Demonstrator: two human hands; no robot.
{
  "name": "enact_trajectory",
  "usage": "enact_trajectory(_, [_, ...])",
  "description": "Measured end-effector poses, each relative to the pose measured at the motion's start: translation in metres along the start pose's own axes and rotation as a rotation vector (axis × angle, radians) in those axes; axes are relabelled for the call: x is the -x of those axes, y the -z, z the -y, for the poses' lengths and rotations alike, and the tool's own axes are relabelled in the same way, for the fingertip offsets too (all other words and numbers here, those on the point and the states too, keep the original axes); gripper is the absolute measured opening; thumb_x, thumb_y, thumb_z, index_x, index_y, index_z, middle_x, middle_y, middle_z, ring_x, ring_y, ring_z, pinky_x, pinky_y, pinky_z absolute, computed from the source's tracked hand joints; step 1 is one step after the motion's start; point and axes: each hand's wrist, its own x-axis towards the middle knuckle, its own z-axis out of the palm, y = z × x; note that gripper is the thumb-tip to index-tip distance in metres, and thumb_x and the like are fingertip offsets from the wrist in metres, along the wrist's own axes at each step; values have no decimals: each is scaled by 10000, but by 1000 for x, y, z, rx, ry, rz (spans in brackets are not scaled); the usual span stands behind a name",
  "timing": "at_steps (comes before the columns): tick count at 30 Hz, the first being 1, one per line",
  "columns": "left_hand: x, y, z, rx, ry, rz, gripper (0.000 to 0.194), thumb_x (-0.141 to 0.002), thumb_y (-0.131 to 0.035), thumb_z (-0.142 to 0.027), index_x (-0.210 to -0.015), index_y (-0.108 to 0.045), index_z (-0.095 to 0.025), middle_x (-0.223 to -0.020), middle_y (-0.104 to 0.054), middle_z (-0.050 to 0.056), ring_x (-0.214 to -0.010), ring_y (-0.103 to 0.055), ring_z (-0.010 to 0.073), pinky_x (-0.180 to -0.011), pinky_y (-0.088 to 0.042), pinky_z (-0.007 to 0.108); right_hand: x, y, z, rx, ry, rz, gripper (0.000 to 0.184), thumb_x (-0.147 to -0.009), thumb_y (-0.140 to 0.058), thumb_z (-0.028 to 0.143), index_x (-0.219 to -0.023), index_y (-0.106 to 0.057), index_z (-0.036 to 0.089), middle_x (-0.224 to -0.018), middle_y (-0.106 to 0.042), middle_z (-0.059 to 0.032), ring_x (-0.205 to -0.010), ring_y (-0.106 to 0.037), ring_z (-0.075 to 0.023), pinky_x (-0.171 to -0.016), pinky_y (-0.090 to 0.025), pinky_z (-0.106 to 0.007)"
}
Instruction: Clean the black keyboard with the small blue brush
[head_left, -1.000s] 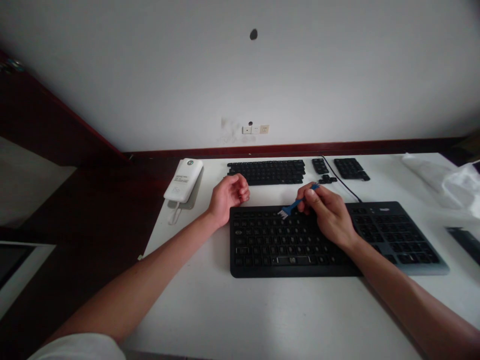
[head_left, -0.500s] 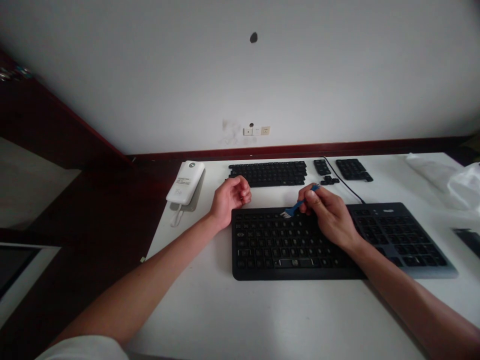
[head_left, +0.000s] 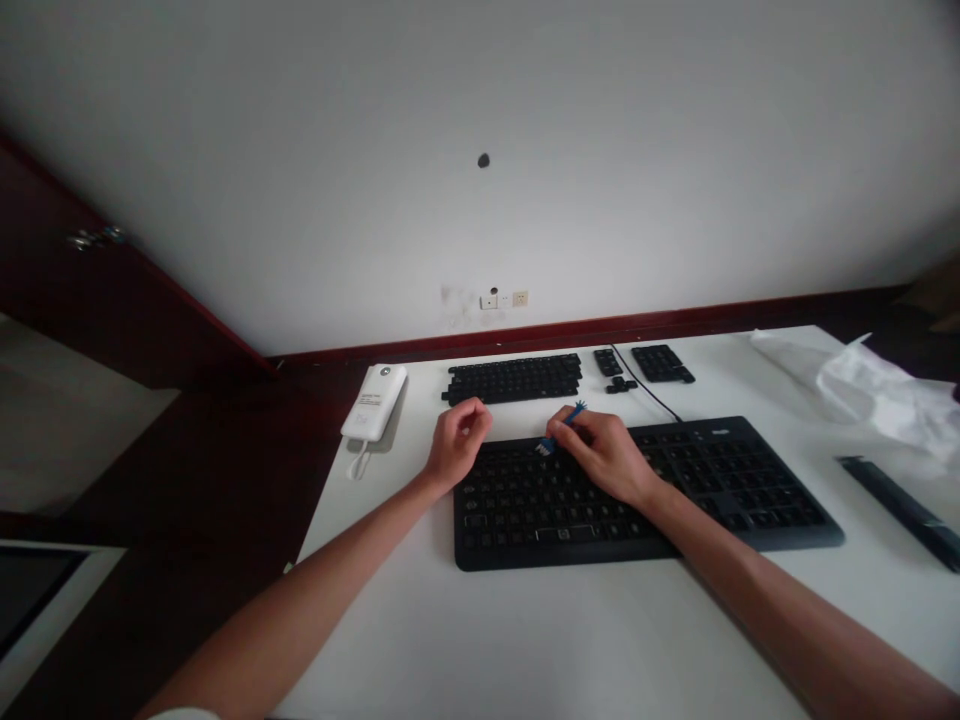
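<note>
A black keyboard [head_left: 517, 555] lies on the white table, its keycaps off and its key sockets bare. My right hand [head_left: 604, 455] is over its middle, closed around a small blue brush [head_left: 561, 432]. The brush's pale bristles point down at the top rows of sockets; blue bristles show at its upper end. My left hand [head_left: 457, 440] rests at the keyboard's upper left corner, fingers curled in and nothing visible in them. Behind the hands, black keycaps [head_left: 517, 378] are laid out in rows.
A white power bank [head_left: 375, 402] with a short cable lies at the back left. Smaller keycap groups [head_left: 661, 362] sit at the back beside the keyboard's cord [head_left: 649, 388]. To the right are a white plastic bag [head_left: 877, 395] and a long black object [head_left: 900, 510].
The view has tilted up and shifted right. My right hand, with the brush, has come closer to my left hand. My left hand has curled further and turned more palm down.
</note>
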Motion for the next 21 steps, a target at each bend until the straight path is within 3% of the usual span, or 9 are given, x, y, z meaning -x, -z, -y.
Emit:
enact_trajectory(5, [7,-2,-7,-173,-128,-75,306,-944,-540,-352,-692,-511,-181,-671,-485,-10,-671,-432,137,-654,-339,261,7,7,21,68,266,167,241,-923,-686,427,-886,-708,190,-817,-658,-38,-742,-581,-184,-702,-447,-303])
enact_trajectory(9, [13,-2,-30,-226,-177,-151,255,-901,-571,-284,-671,-517,-189,-687,-509,6,-709,-452,160,-707,-354,279,13,12,42,91,391,221,383,-807,-805,523,-959,-711,185,-806,-624,-35,-765,-551,-200,-694,-423,-314])
enact_trajectory(12, [34,-1,-51,-246,-211,-149,263,-887,-597,-292,-651,-521,-204,-688,-520,25,-740,-472,190,-724,-372,311,16,14,51,78,434,213,404,-788,-820,530,-958,-699,185,-815,-628,-37,-790,-549,-210,-708,-416,-322])
enact_trajectory(15, [83,-2,-61,-251,-240,-90,217,-871,-615,-297,-676,-548,-228,-694,-559,49,-737,-513,219,-725,-407,365,17,16,55,113,453,166,254,-845,-778,411,-923,-689,186,-819,-637,-42,-807,-544,-212,-723,-411,-328])
enact_trajectory(18, [155,-7,-61,-262,-300,117,171,-826,-642,-325,-678,-580,-265,-653,-585,53,-664,-533,230,-668,-426,418,19,17,57,166,455,145,117,-897,-696,295,-862,-677,185,-789,-633,-40,-793,-539,-203,-722,-408,-325])
enact_trajectory(19, [179,-9,-61,-215,-294,173,231,-838,-630,-346,-627,-568,-273,-585,-545,37,-578,-496,210,-602,-412,406,19,17,58,182,453,161,117,-906,-677,280,-838,-672,185,-773,-630,-36,-776,-537,-197,-712,-406,-320])
enact_trajectory(21, [218,-11,-65,-206,-170,266,242,-885,-628,-376,-653,-631,-309,-622,-573,37,-596,-540,205,-561,-451,382,22,17,61,224,439,222,143,-917,-659,270,-802,-665,187,-757,-633,-30,-741,-539,-183,-684,-399,-306])
